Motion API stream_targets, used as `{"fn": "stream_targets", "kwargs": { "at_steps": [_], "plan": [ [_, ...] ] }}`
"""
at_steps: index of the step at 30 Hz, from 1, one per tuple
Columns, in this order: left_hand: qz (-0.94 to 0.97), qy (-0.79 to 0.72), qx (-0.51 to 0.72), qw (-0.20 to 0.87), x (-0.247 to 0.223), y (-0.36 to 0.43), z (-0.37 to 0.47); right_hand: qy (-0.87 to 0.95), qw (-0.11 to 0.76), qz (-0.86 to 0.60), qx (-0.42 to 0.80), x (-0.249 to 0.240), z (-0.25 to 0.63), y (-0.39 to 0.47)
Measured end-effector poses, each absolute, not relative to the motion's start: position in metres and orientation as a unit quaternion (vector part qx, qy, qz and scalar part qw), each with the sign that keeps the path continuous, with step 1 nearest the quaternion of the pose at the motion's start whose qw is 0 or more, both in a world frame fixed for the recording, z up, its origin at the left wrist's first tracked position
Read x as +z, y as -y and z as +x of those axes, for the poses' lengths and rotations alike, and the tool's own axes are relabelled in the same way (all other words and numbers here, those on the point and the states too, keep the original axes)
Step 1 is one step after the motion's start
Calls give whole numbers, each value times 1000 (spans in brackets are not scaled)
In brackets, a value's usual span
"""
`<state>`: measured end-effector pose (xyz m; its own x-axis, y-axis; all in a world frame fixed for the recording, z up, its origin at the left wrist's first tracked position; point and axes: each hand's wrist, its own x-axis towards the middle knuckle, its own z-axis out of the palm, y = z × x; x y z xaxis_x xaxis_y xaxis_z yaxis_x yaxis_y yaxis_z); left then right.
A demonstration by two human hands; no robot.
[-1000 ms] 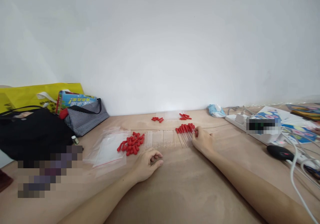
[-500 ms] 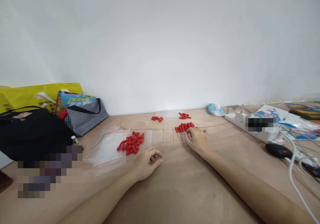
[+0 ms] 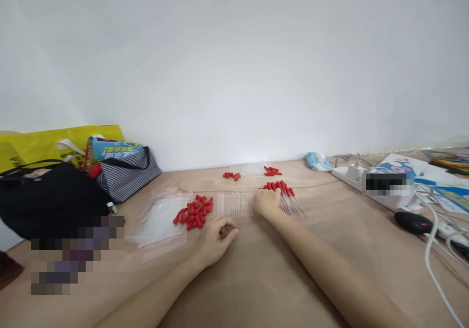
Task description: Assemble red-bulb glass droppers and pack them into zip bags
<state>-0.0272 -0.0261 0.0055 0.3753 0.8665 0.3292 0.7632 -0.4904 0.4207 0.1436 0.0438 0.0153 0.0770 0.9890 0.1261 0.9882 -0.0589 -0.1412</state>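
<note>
My left hand [image 3: 217,240] rests on the table with loosely curled fingers and a gap to the thumb. Nothing shows in it. Just behind it lies a heap of red rubber bulbs [image 3: 196,211]. A row of clear thin pipettes [image 3: 230,204] lies side by side between my hands. My right hand [image 3: 266,202] is closed at the right end of this row, fingertips turned away, so what they hold is hidden. Against it on the right fan out several droppers [image 3: 291,202], clear tubes with red bulbs on their far ends.
Clear zip bags [image 3: 163,223] lie left of the bulbs. More bulbs [image 3: 231,175] and tubes [image 3: 252,170] are near the wall. Bags [image 3: 51,201] crowd the left; a power strip [image 3: 346,175], cables and a black device [image 3: 412,222] occupy the right. A blue mask [image 3: 318,162] sits behind.
My right hand has moved left, from the red-bulbed droppers toward the row of bare tubes, uncovering the fanned droppers. My left hand stays nearly in place. The view has shifted slightly.
</note>
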Motion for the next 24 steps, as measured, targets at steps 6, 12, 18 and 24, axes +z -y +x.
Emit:
{"fn": "stream_targets", "kwargs": {
  "at_steps": [6, 12, 18, 24],
  "plan": [
    [685, -686, 228, -86, 40, -22, -57, 686, 89, -722, -6, 23, 144, -40],
    [636, -743, 185, -97, 44, -56, -70, 716, 134, -682, -59, 32, 159, -10],
    [651, -732, 170, -105, 35, -62, -64, 764, 244, -566, -194, 3, 182, 26],
    [679, -697, 200, -113, 52, -53, -57, 777, 298, -508, -224, -16, 198, 39]
  ]
}}
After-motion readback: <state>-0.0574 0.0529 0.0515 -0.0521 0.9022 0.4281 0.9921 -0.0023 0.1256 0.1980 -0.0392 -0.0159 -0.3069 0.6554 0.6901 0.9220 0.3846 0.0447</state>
